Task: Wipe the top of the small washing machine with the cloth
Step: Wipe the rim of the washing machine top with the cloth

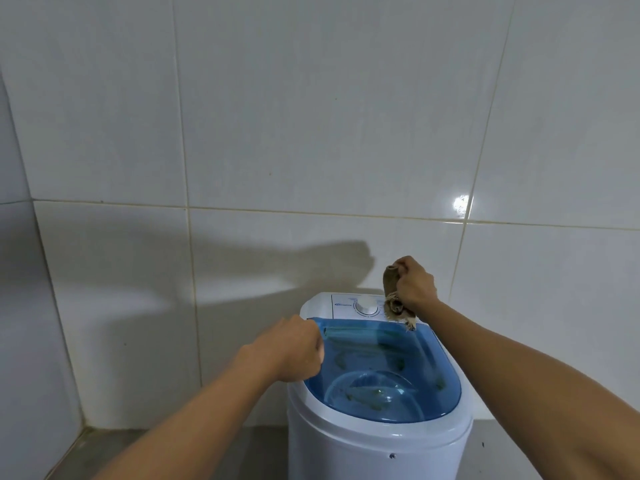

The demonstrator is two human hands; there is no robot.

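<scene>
A small white washing machine [367,445] stands against the tiled wall, with a see-through blue lid [398,355] and a white control panel with a round dial [367,305] at the back. My right hand [415,287] is closed on a bunched brown cloth [393,299], which hangs onto the right end of the panel and the lid's back right corner. My left hand [298,351] is curled at the lid's left edge; whether it grips the rim is hidden by the fingers.
White glossy wall tiles [311,133] rise right behind the machine, and another tiled wall [20,306] closes the left side. A grey floor [207,452] shows at the machine's base.
</scene>
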